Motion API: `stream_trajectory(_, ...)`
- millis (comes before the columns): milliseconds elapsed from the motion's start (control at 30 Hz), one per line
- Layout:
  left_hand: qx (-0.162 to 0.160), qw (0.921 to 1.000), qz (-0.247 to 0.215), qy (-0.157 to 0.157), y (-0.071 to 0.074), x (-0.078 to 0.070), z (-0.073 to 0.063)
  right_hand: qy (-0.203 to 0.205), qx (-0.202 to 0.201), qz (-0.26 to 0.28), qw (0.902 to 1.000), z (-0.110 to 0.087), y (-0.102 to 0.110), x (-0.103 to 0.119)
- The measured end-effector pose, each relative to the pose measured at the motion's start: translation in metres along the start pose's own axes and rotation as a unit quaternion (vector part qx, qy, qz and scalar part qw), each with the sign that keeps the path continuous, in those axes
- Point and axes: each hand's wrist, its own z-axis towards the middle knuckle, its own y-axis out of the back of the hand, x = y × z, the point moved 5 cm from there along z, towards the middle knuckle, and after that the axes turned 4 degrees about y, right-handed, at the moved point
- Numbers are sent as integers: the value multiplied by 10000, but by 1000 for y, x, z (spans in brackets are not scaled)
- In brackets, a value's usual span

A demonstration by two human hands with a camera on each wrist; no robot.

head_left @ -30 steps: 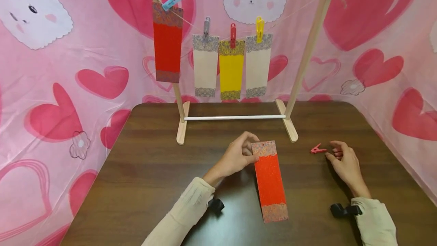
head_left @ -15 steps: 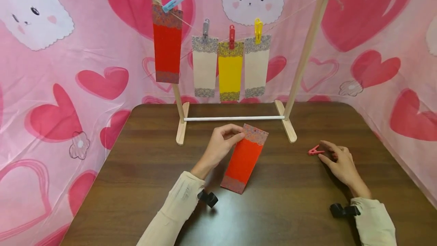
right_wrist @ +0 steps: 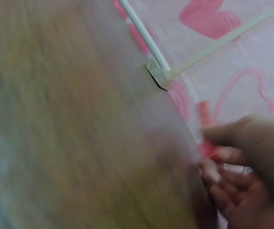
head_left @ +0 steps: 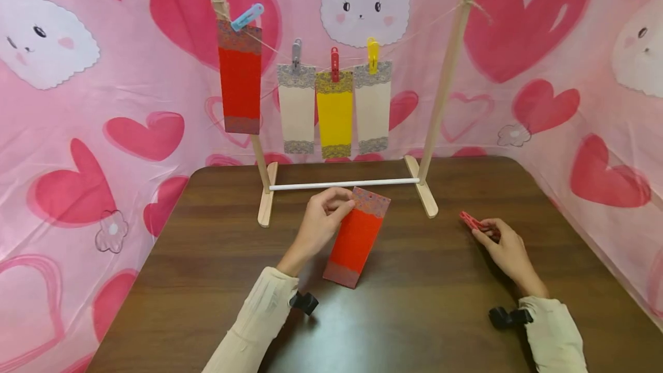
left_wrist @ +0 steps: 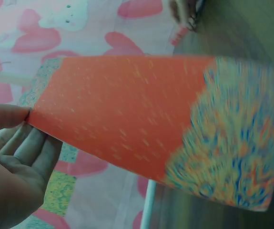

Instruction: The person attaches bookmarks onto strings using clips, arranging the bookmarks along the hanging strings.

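My left hand (head_left: 320, 220) pinches a red card (head_left: 357, 240) with patterned lace-like ends by its upper left edge. The card tilts above the table, its lower end toward me; in the left wrist view its red face (left_wrist: 122, 105) spans most of the frame. At the right, my right hand (head_left: 507, 249) pinches a small red clothespin (head_left: 471, 221) between thumb and fingers. That clothespin (right_wrist: 204, 114) is blurred in the right wrist view.
A wooden stand (head_left: 440, 96) with a string and a white crossbar (head_left: 344, 184) stands at the back of the brown table (head_left: 414, 315). From the string hang a red card (head_left: 240, 88), two white cards (head_left: 297, 111) and a yellow card (head_left: 335, 120), each under a clothespin.
My right hand has taken the red clothespin off the table. My left hand has drawn the red card leftward and tilted its lower end to the left. The head view has shifted slightly.
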Motion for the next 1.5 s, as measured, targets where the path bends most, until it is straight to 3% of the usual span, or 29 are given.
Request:
stream_trajectory(100,-64,9999,85,-6,3,-1,0,-464,-670,572,9950,3,12,1)
stream_trajectory(200,-136,9997,194,-78,3,-1,-1,-734,-1229,1300,9811,4,25,7)
stream_trajectory(267,-159,9994,267,-141,1,0,-2,-678,-1401,1664,9737,4,33,15)
stream_trajectory(367,-148,9987,426,-247,-4,1,-2,-299,-1381,1766,9741,8,46,34)
stream_trajectory(533,-81,9961,780,-395,-11,-3,6,470,-1157,1478,9811,24,69,73)
stream_trajectory(767,-153,9871,1312,-904,-16,-32,31,1401,-1056,995,9794,50,100,124)
stream_trajectory(1133,6,9869,1159,-1125,-29,-74,74,2120,-991,-42,9722,74,146,184)
stream_trajectory(1333,43,9899,848,-1131,-36,-90,91,2660,-1079,-412,9570,88,156,210)
stream_trajectory(1500,-36,9908,735,-1132,-39,-97,101,2785,-1047,-455,9536,96,159,223)
